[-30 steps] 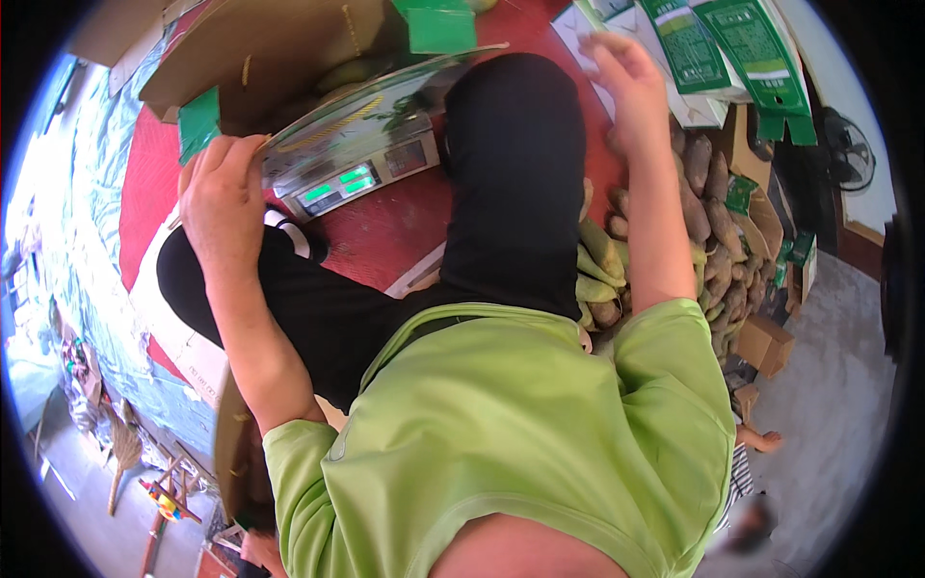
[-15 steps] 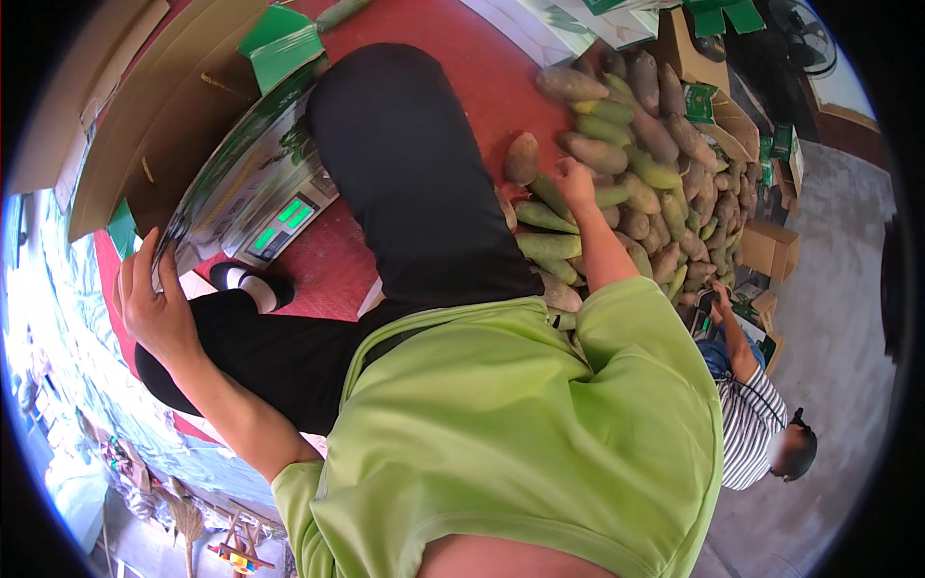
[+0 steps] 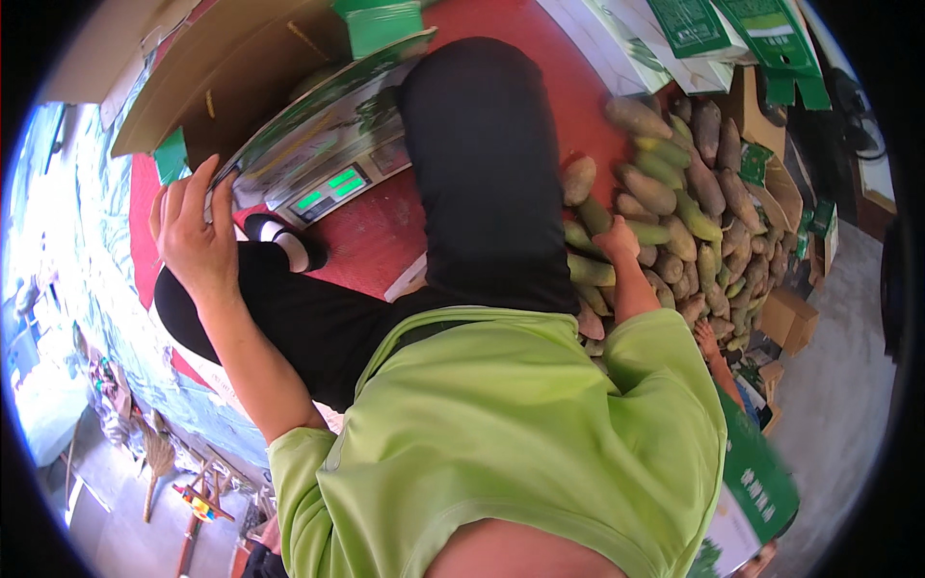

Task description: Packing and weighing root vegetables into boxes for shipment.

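My left hand [image 3: 198, 231] is at the near corner of an open cardboard box [image 3: 260, 63], its fingers and thumb bent around the edge of the printed side wall. The box rests on a digital scale [image 3: 330, 191] with lit green displays. My right hand [image 3: 620, 241] is down on the near side of a heap of long, thick green and brown produce [image 3: 708, 197], its fingers curled over a dark green piece [image 3: 594, 214]. The fingertips are partly hidden, so whether it grips that piece is unclear. A brown piece [image 3: 578, 180] lies just beyond.
My black-trousered knee [image 3: 487, 144] stands between box and heap, on a red floor covering [image 3: 366, 241]. Printed white and green cartons [image 3: 674, 48] are at the far right. A co-worker's hand [image 3: 708, 339] reaches to the heap beside a green box [image 3: 756, 472]. A broom [image 3: 154, 462] stands lower left.
The whole view has shifted, moving the scene rightward. My right hand has come nearer to me over the heap. My left hand stays at the box edge. A green box now covers the co-worker.
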Demonstrator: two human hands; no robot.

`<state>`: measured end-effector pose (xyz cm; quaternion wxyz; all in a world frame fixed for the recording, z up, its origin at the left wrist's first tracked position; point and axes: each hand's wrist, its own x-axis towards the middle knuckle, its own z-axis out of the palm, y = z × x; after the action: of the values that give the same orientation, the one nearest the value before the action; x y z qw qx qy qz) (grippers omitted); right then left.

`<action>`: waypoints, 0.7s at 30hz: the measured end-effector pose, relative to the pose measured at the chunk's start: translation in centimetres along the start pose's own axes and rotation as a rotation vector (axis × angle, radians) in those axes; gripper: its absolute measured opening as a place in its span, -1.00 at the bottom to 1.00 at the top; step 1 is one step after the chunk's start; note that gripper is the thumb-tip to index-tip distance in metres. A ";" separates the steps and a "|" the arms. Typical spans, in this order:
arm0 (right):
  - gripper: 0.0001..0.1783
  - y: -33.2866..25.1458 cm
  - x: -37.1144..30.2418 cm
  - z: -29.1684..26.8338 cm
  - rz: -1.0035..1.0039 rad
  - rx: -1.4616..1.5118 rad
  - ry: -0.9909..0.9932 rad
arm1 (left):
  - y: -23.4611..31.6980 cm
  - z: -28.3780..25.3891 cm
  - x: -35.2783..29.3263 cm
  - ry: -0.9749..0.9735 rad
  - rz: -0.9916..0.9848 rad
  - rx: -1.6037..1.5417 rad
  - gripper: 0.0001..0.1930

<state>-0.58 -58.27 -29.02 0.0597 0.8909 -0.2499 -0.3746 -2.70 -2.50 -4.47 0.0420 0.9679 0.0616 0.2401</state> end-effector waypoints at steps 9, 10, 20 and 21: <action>-0.28 -3.6 -2.3 -10.6 -0.305 -0.237 0.021 | 0.4 -0.7 0.2 0.028 -0.015 -0.050 -0.80; -0.30 -3.9 -3.3 -12.4 -0.389 -0.194 0.068 | 0.4 -0.7 0.3 0.030 -0.009 -0.061 -0.80; -0.38 -9.7 -14.4 -27.7 -0.858 0.634 0.445 | -0.3 -1.3 0.1 0.064 -0.005 -0.123 -0.85; -0.40 -10.9 -16.4 -29.2 -0.987 0.695 0.434 | -0.3 -1.3 0.1 0.072 -0.005 -0.121 -0.85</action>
<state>14.39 -43.16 -0.98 -0.3628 0.9240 0.1007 -0.0663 -3.26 -2.10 -3.33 0.0987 0.9542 0.0510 0.2779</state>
